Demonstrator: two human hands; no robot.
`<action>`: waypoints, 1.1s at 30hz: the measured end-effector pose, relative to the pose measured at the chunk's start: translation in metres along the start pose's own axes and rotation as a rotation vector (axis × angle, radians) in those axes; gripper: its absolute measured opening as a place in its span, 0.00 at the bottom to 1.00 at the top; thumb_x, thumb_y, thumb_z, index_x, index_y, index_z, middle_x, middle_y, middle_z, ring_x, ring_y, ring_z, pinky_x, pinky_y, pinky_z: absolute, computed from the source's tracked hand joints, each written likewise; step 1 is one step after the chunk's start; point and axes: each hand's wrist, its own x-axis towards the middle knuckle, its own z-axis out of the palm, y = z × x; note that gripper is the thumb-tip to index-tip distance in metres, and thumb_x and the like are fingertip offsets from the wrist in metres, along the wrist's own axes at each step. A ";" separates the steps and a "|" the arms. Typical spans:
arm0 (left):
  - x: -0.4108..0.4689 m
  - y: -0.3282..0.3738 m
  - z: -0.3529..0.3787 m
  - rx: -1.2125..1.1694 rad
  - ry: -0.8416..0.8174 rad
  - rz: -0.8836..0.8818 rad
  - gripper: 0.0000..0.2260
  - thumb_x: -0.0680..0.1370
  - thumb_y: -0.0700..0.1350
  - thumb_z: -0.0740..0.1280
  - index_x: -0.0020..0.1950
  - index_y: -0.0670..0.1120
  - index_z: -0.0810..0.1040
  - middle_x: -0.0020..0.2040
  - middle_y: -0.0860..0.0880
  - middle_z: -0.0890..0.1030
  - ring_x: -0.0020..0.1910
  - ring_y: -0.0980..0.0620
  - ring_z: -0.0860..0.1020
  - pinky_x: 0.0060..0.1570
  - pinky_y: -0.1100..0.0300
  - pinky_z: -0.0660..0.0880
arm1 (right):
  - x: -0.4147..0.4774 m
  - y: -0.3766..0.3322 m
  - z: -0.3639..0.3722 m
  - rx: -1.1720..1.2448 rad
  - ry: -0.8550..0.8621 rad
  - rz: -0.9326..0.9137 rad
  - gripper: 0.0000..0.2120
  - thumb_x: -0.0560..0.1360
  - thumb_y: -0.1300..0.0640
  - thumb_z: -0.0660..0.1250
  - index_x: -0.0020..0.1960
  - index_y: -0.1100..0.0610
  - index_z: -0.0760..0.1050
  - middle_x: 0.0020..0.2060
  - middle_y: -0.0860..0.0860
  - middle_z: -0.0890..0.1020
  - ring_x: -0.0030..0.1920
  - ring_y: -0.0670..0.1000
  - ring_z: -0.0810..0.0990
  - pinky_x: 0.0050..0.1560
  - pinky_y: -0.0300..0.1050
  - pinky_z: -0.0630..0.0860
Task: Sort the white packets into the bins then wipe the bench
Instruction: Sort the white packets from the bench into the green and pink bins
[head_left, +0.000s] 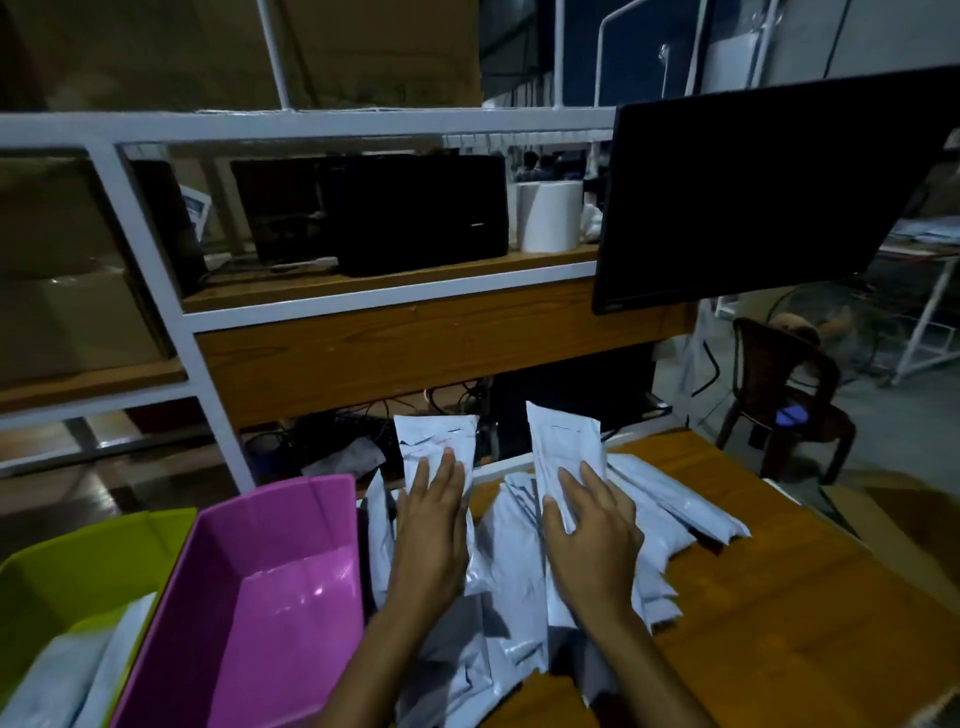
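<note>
Two bare hands work over a wooden table (779, 597) at 5 o'clock in the view. The left grip (431, 525) lies with its fingers nearly straight along the face of the left packet (434, 436). Its thumb is hidden behind the packet, which it holds raised with the top end toward 12 o'clock. The right grip (592, 540) is curled round the right packet (563, 441), thumb on the near edge and fingers wrapped over the front. That packet also stands up, leaning a little toward 11 o'clock. The two held packets are near each other but apart.

Below both grips is the pile (509, 571) of white packets, loose and overlapping. It runs from the table's far edge at 12 o'clock down to 6 o'clock between the forearms. More packets fan out toward 3 o'clock of the right grip.

At 9 o'clock of the pile, just beside it, stands the pink bin (223, 597), with bare floor showing inside. At 9 o'clock of that, touching it, is the green bin (78, 551), with binned packets (78, 670) lying in its near end.

A dark monitor (769, 192) hangs at 2 o'clock. On the shelf (395, 283) at 12 o'clock sit a black box (415, 213) and a white roll (550, 215). A brown chair (779, 384) stands at 3 o'clock, beyond the table.
</note>
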 end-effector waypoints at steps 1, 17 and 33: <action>-0.009 -0.001 -0.007 0.000 0.014 -0.005 0.21 0.82 0.50 0.51 0.76 0.51 0.62 0.77 0.56 0.56 0.78 0.53 0.48 0.76 0.45 0.53 | -0.011 -0.006 -0.003 0.028 0.013 -0.017 0.22 0.74 0.43 0.60 0.65 0.49 0.76 0.68 0.49 0.75 0.68 0.56 0.68 0.63 0.61 0.69; -0.120 -0.052 -0.131 0.226 0.109 -0.246 0.25 0.81 0.56 0.48 0.76 0.51 0.62 0.78 0.52 0.55 0.78 0.50 0.50 0.75 0.47 0.52 | -0.102 -0.116 0.022 0.338 -0.187 -0.253 0.20 0.73 0.45 0.65 0.63 0.52 0.78 0.64 0.48 0.78 0.67 0.54 0.72 0.63 0.60 0.73; -0.068 -0.196 -0.123 0.610 -0.382 -0.428 0.20 0.78 0.44 0.55 0.70 0.41 0.67 0.71 0.39 0.67 0.70 0.39 0.65 0.71 0.48 0.60 | -0.111 -0.209 0.171 -0.089 -0.650 -0.074 0.14 0.77 0.46 0.62 0.56 0.50 0.79 0.55 0.52 0.82 0.59 0.57 0.76 0.58 0.53 0.71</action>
